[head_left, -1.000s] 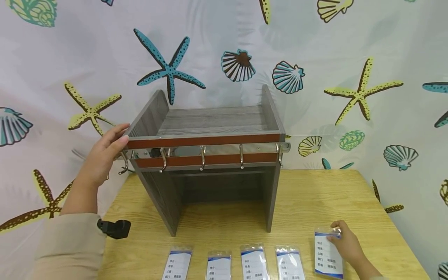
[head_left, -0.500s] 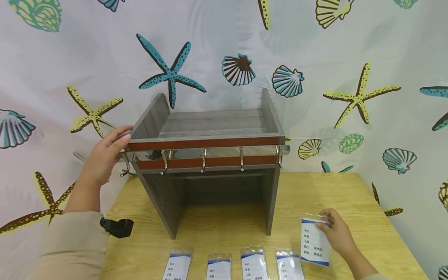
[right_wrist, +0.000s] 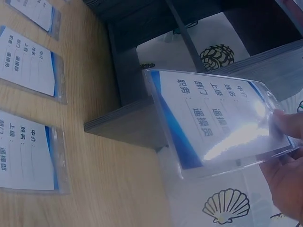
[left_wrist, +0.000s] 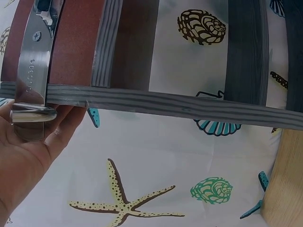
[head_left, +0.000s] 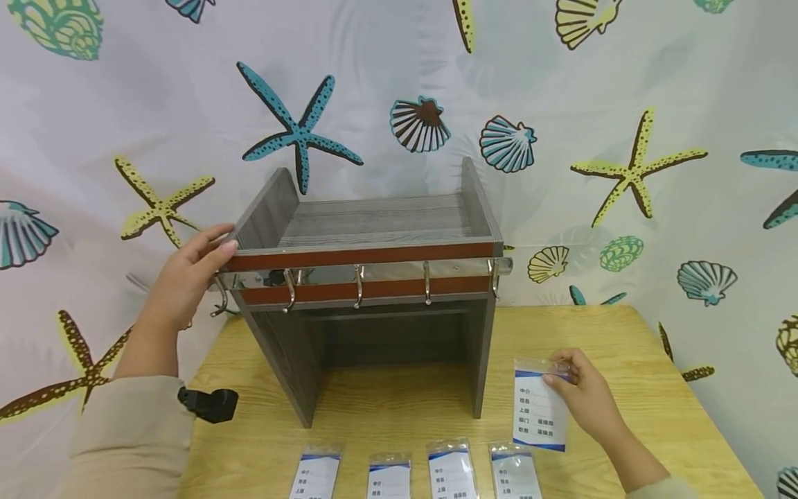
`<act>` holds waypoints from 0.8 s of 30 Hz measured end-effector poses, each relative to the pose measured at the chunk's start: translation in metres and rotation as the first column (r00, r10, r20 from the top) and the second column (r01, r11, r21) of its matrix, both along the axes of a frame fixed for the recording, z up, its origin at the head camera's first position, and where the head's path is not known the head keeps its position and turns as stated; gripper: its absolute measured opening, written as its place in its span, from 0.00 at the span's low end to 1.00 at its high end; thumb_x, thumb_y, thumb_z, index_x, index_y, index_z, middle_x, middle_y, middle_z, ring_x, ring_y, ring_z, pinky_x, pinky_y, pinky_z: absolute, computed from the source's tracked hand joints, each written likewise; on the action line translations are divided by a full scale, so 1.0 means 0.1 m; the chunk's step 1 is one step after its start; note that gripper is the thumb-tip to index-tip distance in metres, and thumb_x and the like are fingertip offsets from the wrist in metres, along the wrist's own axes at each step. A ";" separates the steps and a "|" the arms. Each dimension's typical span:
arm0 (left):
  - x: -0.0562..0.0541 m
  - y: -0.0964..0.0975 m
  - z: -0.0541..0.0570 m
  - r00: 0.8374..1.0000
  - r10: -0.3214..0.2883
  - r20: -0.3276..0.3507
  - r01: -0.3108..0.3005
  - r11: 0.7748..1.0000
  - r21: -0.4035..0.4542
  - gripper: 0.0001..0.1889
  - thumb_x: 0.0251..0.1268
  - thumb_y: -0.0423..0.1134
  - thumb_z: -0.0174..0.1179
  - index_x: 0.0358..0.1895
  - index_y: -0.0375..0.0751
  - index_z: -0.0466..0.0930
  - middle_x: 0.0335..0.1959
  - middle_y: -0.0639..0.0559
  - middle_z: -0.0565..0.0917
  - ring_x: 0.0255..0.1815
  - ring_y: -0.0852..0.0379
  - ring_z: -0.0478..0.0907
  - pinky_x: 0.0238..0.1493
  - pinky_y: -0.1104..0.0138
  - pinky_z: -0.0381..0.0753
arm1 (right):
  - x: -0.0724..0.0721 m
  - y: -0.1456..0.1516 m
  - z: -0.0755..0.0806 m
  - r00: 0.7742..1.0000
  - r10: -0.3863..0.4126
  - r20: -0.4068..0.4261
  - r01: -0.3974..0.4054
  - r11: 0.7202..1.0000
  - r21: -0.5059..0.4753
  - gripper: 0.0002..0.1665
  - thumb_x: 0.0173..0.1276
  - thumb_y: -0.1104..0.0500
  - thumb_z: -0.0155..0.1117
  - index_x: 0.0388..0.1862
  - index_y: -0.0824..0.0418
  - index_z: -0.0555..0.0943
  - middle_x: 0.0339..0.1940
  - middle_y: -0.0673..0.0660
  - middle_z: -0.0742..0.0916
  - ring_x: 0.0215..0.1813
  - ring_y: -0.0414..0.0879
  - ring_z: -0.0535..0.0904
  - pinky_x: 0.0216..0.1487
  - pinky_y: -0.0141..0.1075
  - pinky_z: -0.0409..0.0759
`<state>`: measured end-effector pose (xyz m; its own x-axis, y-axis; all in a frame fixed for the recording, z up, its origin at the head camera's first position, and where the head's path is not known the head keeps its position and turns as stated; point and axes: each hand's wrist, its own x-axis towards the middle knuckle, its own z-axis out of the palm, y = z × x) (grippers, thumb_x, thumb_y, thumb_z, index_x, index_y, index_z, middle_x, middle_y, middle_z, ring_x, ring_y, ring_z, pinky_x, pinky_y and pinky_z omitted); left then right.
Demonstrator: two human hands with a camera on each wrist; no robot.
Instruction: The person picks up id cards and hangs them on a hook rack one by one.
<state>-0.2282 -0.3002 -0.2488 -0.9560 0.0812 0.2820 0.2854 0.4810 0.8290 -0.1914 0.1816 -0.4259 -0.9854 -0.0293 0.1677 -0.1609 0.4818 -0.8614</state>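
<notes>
My right hand (head_left: 587, 396) pinches a name badge (head_left: 537, 414) in a clear plastic sleeve by its top edge, thumb in front. Held up off the table, the badge shows printed text and blue corner bands; in the right wrist view the badge (right_wrist: 194, 106) is tilted and glare covers part of it. A grey wooden shelf unit (head_left: 480, 346) stands on the table, with a metal rail of several hooks (head_left: 358, 285) across its front. At its left front corner my left hand (head_left: 181, 281) grips the side panel (left_wrist: 156, 105), beside the end hook (left_wrist: 33, 113).
Several more sleeved badges lie in a row along the table's near side, among them one badge (head_left: 451, 475) before the shelf and another (head_left: 514, 478) to its right. Behind the wooden table (head_left: 573, 333) hangs a curtain (head_left: 399, 41) with sea patterns.
My right hand has lifted the badge off the table at the right and carried it up and leftward, toward the shelf. The left hand stays at the shelf's corner.
</notes>
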 end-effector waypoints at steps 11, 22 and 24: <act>-0.03 0.00 0.00 0.999 0.042 0.025 -0.041 0.999 -0.024 0.29 0.64 0.50 0.44 0.67 0.49 0.50 0.65 0.34 0.45 0.63 0.37 0.41 0.56 0.43 0.43 | 0.00 -0.13 0.24 0.997 0.038 -0.074 -0.044 0.995 -0.085 0.14 0.58 0.68 0.57 0.44 0.66 0.70 0.37 0.60 0.79 0.36 0.46 0.74 0.31 0.32 0.74; -0.03 0.00 -0.01 0.999 0.032 0.025 -0.032 0.999 0.000 0.29 0.64 0.50 0.44 0.67 0.48 0.50 0.65 0.34 0.43 0.64 0.37 0.40 0.56 0.43 0.42 | -0.02 -0.25 0.44 0.987 0.092 -0.129 -0.109 0.986 -0.123 0.12 0.59 0.67 0.57 0.43 0.64 0.70 0.36 0.60 0.79 0.33 0.47 0.75 0.29 0.34 0.75; -0.04 0.01 -0.01 0.999 0.021 0.024 -0.021 1.000 0.012 0.29 0.64 0.49 0.44 0.67 0.48 0.50 0.65 0.35 0.42 0.64 0.39 0.38 0.57 0.44 0.41 | -0.02 -0.27 0.48 0.987 0.090 -0.136 -0.108 0.986 -0.127 0.12 0.59 0.67 0.57 0.43 0.64 0.71 0.36 0.60 0.79 0.33 0.47 0.74 0.29 0.34 0.75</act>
